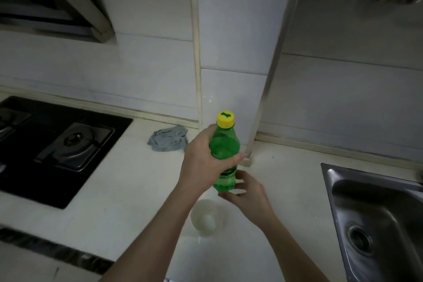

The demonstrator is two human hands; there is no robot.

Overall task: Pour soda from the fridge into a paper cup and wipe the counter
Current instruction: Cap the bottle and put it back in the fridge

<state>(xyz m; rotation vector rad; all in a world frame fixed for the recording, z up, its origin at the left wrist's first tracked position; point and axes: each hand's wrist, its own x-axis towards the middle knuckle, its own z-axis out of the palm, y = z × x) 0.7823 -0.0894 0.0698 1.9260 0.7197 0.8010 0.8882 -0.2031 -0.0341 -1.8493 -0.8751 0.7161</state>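
Observation:
A green soda bottle (pixel 223 144) with a yellow cap stands upright above the white counter (pixel 128 190), cap still on. My left hand (pixel 201 160) wraps around its middle. My right hand (pixel 248 192) is at the bottle's base, fingers spread and touching its lower part. A white paper cup (pixel 206 216) stands on the counter just below the bottle, between my two forearms. A crumpled grey cloth (pixel 168 138) lies on the counter by the back wall, left of the bottle.
A black gas hob (pixel 45 144) takes up the left of the counter. A steel sink (pixel 377 217) is set in at the right. A tiled wall column juts out behind the bottle. A range hood (pixel 57 0) hangs upper left.

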